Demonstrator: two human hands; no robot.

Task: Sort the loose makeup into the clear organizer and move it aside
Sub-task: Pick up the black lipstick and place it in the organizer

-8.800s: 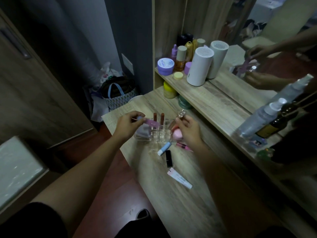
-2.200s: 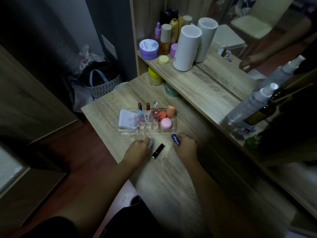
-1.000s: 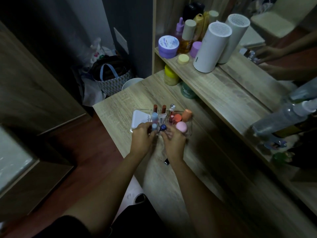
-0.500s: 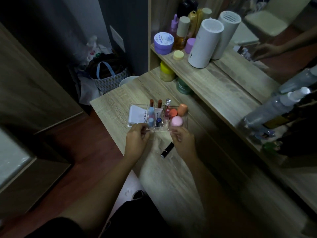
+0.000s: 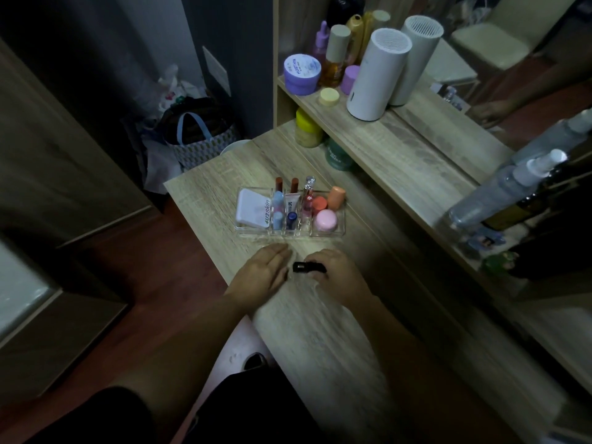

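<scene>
The clear organizer stands on the wooden table. It holds a white compact, several upright lipsticks and tubes, a pink round sponge and two orange items. A black lipstick tube lies on the table just in front of the organizer. My right hand has its fingers closed around the tube's right end. Left of the tube, my left hand rests flat on the table with its fingers together, holding nothing.
A raised shelf at the back carries a purple jar, bottles and a white cylinder. Spray bottles stand at the right by a mirror. A yellow jar and green jar sit under the shelf. A bag lies on the floor.
Both hands have drawn back from the organizer toward me. My right hand has closed on the black lipstick tube, which now lies crosswise. My left hand has flattened on the table.
</scene>
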